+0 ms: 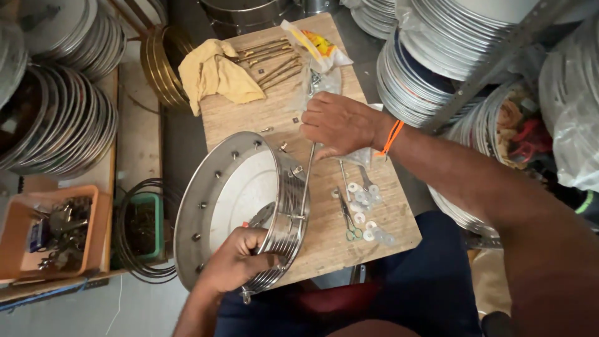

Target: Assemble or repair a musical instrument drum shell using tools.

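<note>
A shiny metal drum shell [215,187] with bolts around its rim stands tilted on its edge on a wooden table [324,243]. My left hand [236,261] grips the shell's near rim from inside. My right hand [337,125] holds the top of a long metal tension rod [306,181] that runs down the shell's outer wall to a lug. An orange band circles my right wrist.
White washers [365,212], small pliers [349,218] and loose rods lie to the right. A yellow cloth [218,75], brass rods [268,59] and a plastic bag [315,47] lie at the far end. Stacked drum hoops surround the table; an orange bin [53,231] of parts sits left.
</note>
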